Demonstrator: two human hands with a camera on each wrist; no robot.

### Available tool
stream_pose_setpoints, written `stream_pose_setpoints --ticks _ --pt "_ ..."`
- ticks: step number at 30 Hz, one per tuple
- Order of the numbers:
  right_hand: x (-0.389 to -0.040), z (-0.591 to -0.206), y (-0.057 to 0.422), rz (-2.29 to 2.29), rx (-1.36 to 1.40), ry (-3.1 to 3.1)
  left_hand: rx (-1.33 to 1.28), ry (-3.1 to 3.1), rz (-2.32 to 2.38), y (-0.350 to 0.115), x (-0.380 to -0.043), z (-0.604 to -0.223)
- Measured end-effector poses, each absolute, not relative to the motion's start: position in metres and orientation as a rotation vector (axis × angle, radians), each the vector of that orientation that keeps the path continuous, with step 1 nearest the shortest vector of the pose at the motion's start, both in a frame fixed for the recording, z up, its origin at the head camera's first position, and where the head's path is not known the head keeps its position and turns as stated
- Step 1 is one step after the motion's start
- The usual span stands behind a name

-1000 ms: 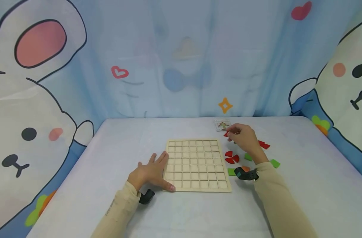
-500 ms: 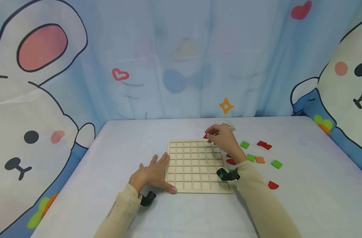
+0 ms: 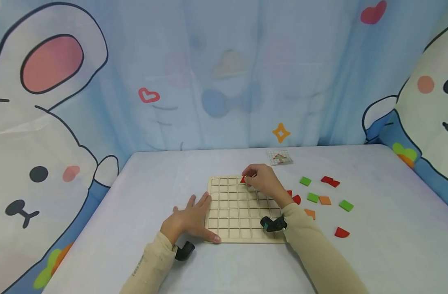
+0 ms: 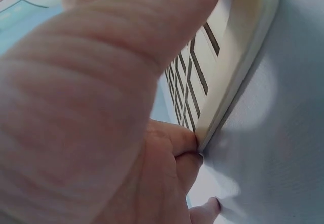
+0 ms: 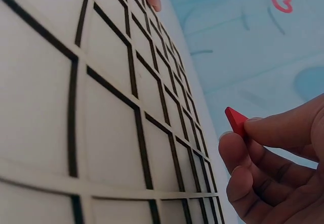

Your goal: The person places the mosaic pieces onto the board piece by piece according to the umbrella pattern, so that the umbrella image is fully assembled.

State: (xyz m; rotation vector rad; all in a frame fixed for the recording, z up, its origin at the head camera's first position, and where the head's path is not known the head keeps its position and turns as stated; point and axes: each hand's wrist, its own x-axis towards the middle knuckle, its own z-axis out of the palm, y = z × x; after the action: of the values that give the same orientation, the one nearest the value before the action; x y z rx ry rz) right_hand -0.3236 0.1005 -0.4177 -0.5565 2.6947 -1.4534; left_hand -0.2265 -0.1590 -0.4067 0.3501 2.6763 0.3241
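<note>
A wooden grid board point(image 3: 233, 240) with square cells lies flat on the table. My left hand point(image 3: 190, 220) rests along its left edge, fingers spread, the thumb on the near-left corner; the left wrist view shows the thumb and fingers against the rim point(image 4: 238, 67). Over the far edge of the board, my right hand point(image 3: 262, 179) pinches a small red piece point(image 5: 236, 121) between thumb and fingertips. In the right wrist view that piece looks pointed and is held just off the board. My right forearm hides part of the board's right side.
Right of the board lie loose flat pieces: green squares point(image 3: 346, 205), orange pieces point(image 3: 325, 200) and red pieces point(image 3: 342, 232). A small pattern card point(image 3: 280, 157) with a grid lies at the back. A printed curtain point(image 3: 224, 73) hangs behind the table.
My right hand has carried the red piece leftward from beside the card to the board's far edge. The card and loose pieces have come into fuller view. My left hand stays on the board.
</note>
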Motion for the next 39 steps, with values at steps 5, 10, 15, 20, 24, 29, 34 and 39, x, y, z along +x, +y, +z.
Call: stream_pose_setpoints --ticks 5,10,15,20,24,29,34,39 --pt "-0.321 -0.420 0.098 -1.394 -0.555 2.717 0.343 2.676 0.317 -0.156 -0.225 -0.407" --pt "-0.322 -0.426 0.096 -1.361 -0.579 2.729 0.337 2.678 0.310 -0.156 -0.225 -0.408" --pt "-0.322 -0.430 0.095 -1.319 -0.598 2.759 0.340 2.673 0.316 -0.157 -0.225 -0.409" --pt "-0.322 -0.434 0.095 -1.273 -0.627 2.791 0.343 2.666 0.316 -0.157 -0.225 -0.409" --pt "-0.322 -0.434 0.094 -1.263 -0.651 2.806 0.345 2.665 0.316 -0.157 -0.225 -0.408" --pt "-0.322 -0.433 0.092 -1.252 -0.676 2.804 0.342 2.660 0.332 -0.157 -0.225 -0.405" --pt "-0.323 -0.431 0.091 -1.219 -0.713 2.833 0.341 2.667 0.332 -0.158 -0.225 -0.405" --pt "-0.323 -0.432 0.090 -1.195 -0.713 2.842 0.341 2.667 0.336 -0.158 -0.226 -0.406"
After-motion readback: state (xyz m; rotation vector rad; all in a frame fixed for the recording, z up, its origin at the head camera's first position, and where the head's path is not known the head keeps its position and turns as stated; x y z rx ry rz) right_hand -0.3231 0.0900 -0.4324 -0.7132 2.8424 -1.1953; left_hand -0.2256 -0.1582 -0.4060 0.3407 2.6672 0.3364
